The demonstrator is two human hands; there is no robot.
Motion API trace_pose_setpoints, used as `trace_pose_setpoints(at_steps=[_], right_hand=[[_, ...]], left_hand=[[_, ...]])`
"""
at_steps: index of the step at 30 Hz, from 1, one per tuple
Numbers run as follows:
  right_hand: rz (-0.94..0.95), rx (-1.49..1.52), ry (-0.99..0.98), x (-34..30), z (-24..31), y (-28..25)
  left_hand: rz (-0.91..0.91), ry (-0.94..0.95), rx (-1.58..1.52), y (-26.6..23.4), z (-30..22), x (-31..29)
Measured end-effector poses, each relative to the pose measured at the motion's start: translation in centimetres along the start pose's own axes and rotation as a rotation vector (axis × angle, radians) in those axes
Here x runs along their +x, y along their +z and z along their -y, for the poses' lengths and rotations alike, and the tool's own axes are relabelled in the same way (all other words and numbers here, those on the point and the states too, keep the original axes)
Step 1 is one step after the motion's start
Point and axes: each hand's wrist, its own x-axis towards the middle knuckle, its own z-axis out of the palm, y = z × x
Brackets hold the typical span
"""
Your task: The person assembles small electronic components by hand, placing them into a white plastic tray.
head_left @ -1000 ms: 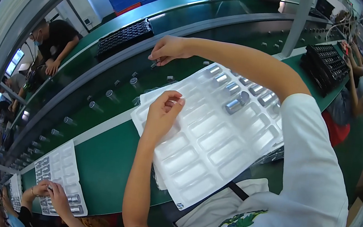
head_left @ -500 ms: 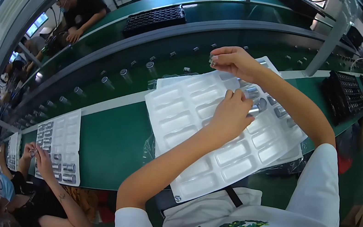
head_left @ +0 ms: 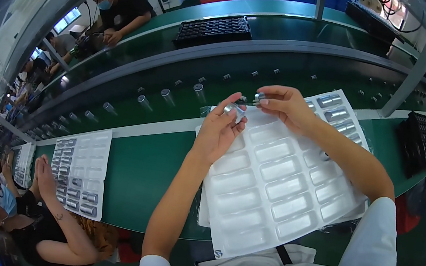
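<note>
My left hand (head_left: 217, 132) is closed around a silver metal cylinder (head_left: 235, 112), its open palm side turned partly up. Pinched between the fingertips of my right hand (head_left: 293, 109) is a small round metal part (head_left: 259, 98), close to the cylinder's upper end. Both hands are above the far edge of a white plastic tray (head_left: 261, 226) with rows of oblong hollows. Several silver cylinders (head_left: 337, 114) lie in the hollows at its far right, partly behind my right forearm. Whether the two held parts touch, I cannot tell.
Beyond the tray runs a dark green conveyor belt (head_left: 131, 114) with upright cylinders (head_left: 167, 96) and small metal parts. At left, a co-worker (head_left: 56, 220) sits by another partly filled white tray (head_left: 99, 174). Black trays stand across the belt (head_left: 213, 31) and at right (head_left: 423, 143).
My left hand has lifted from the tray's filled rows and moved left and away, now with a cylinder. My right hand has come lower beside it. The view has shifted; the co-worker's hands have come together.
</note>
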Motion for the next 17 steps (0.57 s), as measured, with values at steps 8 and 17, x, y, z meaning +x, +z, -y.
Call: trace_pose_setpoints(at_steps=[8,17], right_hand=[[0.005,-0.16,-0.271,-0.5,0.4,0.3],[0.183,-0.503,-0.538,-1.6,-0.8,0.9]], left_hand=[[-0.151,0.238,0.554,-0.5,1.0,0.4],[0.017,0.104,0.616,0.2,0.6,-0.7]])
